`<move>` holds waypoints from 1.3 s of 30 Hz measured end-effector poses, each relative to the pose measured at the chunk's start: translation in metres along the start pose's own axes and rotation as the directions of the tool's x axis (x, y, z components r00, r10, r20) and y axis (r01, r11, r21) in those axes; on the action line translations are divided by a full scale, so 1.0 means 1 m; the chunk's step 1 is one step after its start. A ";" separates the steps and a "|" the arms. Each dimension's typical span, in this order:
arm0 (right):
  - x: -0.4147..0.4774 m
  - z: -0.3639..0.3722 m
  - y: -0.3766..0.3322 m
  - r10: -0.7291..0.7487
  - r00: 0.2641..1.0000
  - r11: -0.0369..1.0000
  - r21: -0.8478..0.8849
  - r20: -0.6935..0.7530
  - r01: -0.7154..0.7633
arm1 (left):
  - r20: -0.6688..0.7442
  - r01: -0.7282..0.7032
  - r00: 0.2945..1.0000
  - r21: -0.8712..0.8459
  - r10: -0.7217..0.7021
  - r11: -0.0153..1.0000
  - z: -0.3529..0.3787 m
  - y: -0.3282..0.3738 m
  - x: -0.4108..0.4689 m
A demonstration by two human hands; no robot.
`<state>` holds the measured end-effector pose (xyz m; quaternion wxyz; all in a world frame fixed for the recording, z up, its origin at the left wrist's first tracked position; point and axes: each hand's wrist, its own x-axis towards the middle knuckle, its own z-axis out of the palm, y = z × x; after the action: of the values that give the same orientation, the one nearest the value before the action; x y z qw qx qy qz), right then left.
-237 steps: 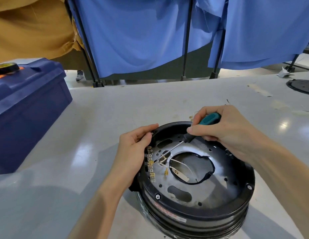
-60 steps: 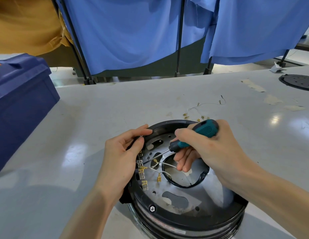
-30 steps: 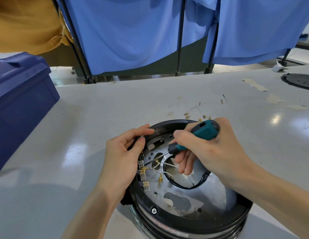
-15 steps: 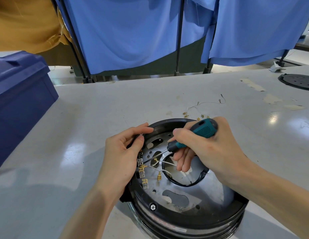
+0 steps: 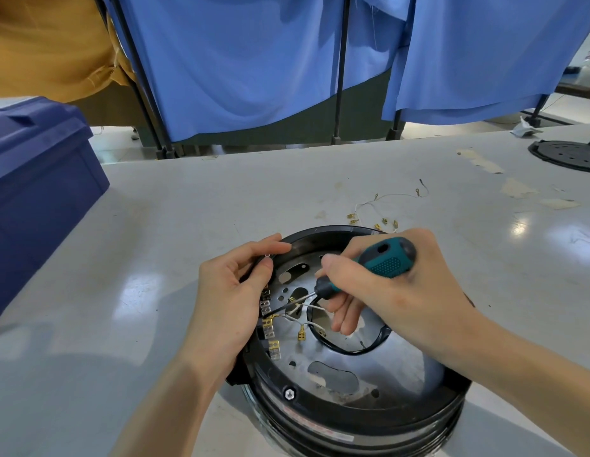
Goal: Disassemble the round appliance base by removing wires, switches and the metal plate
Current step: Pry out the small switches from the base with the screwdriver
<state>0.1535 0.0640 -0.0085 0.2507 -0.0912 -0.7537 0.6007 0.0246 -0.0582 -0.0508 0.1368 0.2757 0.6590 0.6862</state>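
Screwdriver (image 5: 384,262) tip indistinct among wires (image 5: 315,306)

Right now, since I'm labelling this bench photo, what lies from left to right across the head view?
Blue plastic crate → left hand, holding the round appliance base by its rim → teal-handled screwdriver in the right hand → black perforated disc.

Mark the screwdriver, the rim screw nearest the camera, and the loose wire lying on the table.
screwdriver (image 5: 386,258): head view, on the teal handle grip.
rim screw (image 5: 289,394): head view, on the screw head.
loose wire (image 5: 395,194): head view, mid-strand.
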 end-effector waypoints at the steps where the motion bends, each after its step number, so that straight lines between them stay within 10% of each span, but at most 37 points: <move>1: -0.002 0.001 -0.001 -0.024 1.000 1.000 -0.018 0.018 0.025 | 0.001 -0.004 1.000 0.003 0.004 1.000 0.000 0.000 0.000; 39: 0.011 0.015 0.001 0.045 0.999 0.994 0.099 0.001 -0.045 | 0.017 -0.013 1.000 0.028 0.013 1.000 0.000 0.002 0.000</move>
<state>0.1368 0.0556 -0.0090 0.2419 -0.0960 -0.7204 0.6428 0.0246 -0.0584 -0.0487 0.1341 0.2876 0.6658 0.6753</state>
